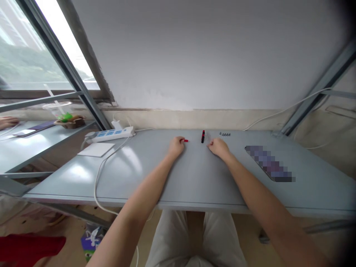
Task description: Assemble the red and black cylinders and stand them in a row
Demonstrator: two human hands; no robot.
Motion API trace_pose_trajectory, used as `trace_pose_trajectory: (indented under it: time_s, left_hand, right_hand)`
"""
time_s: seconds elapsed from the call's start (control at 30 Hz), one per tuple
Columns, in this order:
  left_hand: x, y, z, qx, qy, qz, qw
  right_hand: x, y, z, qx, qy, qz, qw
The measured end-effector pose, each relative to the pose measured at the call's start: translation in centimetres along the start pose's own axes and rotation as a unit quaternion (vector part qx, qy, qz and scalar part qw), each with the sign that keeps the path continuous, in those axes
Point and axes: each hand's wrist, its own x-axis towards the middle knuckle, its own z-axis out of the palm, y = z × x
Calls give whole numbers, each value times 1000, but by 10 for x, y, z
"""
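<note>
On the grey desk [191,178], my left hand [175,148] is closed round a small red piece [186,141] whose end sticks out to the right of the fingers. My right hand [220,149] rests farther right with its fingertips pinched together; what they hold, if anything, is too small to make out. Between the hands lies a short black-and-red stick-shaped thing [203,137], its kind unclear. Beside it, touching or close to my right fingertips, is a clear crinkled plastic bag [208,137]. Several small dark metal bits [226,134] lie in a row behind my right hand.
A phone [268,163] lies at the right. At the left are a white power strip [112,135], a white flat square [96,150] and a white cable [96,181] hanging over the front edge. Another person's hand [8,121] and a plastic cup [59,108] are on the neighbouring desk.
</note>
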Motion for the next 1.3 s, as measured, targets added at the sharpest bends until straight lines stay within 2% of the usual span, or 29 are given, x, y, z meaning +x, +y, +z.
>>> trace_pose_trajectory:
  time_s: [0.1,0.2,0.33,0.5,0.7,0.83,1.07,1.17,1.3]
  left_hand:
    - [-6,8,1,-101,-26,-6,995]
    - [-9,17,3,-181,-63,6,981]
    - [-12,24,6,-217,-92,7,972]
    - [-15,28,3,-234,-93,-5,968]
    - [-16,32,-3,-258,-86,-38,962]
    - [-16,31,-2,-296,-89,-34,950]
    - [-14,25,3,-301,-116,-19,946]
    - [-13,24,2,-315,-119,-13,942]
    - [-11,23,-4,-323,-83,-20,943]
  right_hand:
    - [-4,-14,-5,62,-13,-24,998]
    - [-8,-25,-5,169,-55,-36,983]
    - [-9,-29,2,293,-89,-56,950]
    - [-7,-27,4,343,-74,-61,934]
    - [-6,-24,0,305,-34,-92,947]
    - [-9,-24,-1,225,18,-146,963]
    - [-11,-23,-4,80,62,-214,972]
    - [-11,-21,-6,45,52,-196,978]
    - [-8,-13,-10,20,20,-98,995]
